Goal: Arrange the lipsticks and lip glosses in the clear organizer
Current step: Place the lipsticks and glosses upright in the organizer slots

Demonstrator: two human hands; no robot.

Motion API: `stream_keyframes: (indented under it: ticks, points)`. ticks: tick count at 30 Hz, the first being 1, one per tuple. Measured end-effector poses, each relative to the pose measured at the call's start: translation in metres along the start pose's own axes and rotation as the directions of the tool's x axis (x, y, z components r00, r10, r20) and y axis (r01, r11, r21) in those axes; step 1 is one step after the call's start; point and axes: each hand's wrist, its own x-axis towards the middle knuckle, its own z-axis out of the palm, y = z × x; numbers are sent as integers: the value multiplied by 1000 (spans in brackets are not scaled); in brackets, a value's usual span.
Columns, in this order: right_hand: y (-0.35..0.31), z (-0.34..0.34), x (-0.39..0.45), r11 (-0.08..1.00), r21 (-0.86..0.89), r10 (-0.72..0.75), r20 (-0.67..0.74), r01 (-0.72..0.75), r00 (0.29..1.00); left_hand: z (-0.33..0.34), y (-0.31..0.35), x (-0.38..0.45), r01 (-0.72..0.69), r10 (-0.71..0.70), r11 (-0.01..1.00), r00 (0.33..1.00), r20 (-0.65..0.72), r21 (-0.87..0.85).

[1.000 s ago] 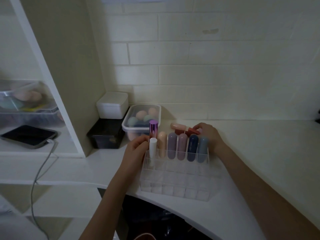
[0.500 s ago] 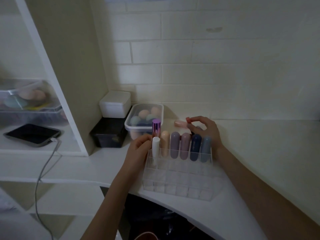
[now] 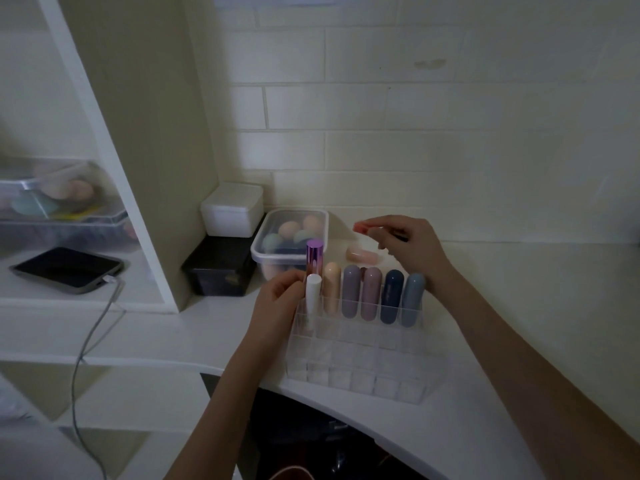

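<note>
Metallic purple tube (image 3: 314, 255) and plain white one (image 3: 312, 296) right by the left fingertips (image 3: 298, 279); coral-red lipstick (image 3: 361, 227) pinched in the right fingers (image 3: 380, 223); pale pink tube (image 3: 363, 254) just below them.

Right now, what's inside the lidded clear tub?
Several round sponges, peach and teal, show through the tub. The purple tube covers its front corner; lower contents unclear.

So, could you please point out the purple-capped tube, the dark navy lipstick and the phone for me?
purple-capped tube (image 3: 314, 251): head view, on its shiny purple cap.
dark navy lipstick (image 3: 392, 295): head view, mid-body above the organizer wall.
phone (image 3: 65, 268): head view, centre of its dark screen.
</note>
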Motion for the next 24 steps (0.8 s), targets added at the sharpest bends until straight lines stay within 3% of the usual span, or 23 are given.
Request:
stream_keyframes:
  ticks: [4,7,15,24]
  points:
    - [-18,-3,3,991,-127,-33,128,49,991,0,0,-2,18,-18,999,1000,-9,39]
    - [-24,-8,4,997,-81,-3,178,18,984,0,0,-3,14,-14,998,1000,-9,54]
    - [-35,-15,2,994,110,-42,181,22,983,4,0,-5,-25,28,992,999,-24,127]
    - [-44,-8,1,997,44,-72,171,65,983,4,0,-4,-8,10,997,1000,-29,81]
